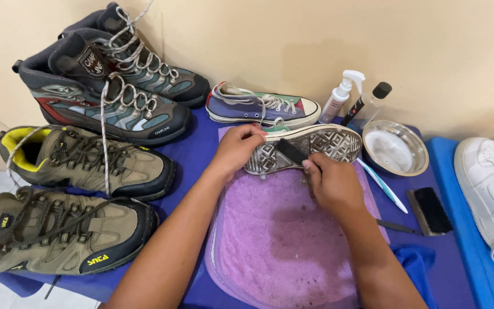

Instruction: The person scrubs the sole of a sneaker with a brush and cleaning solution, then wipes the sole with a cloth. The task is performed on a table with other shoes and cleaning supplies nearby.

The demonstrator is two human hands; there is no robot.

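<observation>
A low canvas sneaker (321, 144) lies on its side above a purple towel (281, 234), its grey patterned sole facing me. My left hand (236, 147) grips the sneaker at its heel end and holds it steady. My right hand (331, 182) holds a small black brush (290, 151) with the bristles pressed against the middle of the sole. The matching sneaker (261, 107) stands upright just behind, against the wall.
Two grey hiking boots (115, 97) and two olive trail shoes (81, 157) fill the left side. A spray bottle (341, 95), a dark-capped bottle (370, 103), a metal bowl (415, 169), a toothbrush (383, 185) and a black brush (431, 210) lie right. White sneakers (490, 189) sit at far right.
</observation>
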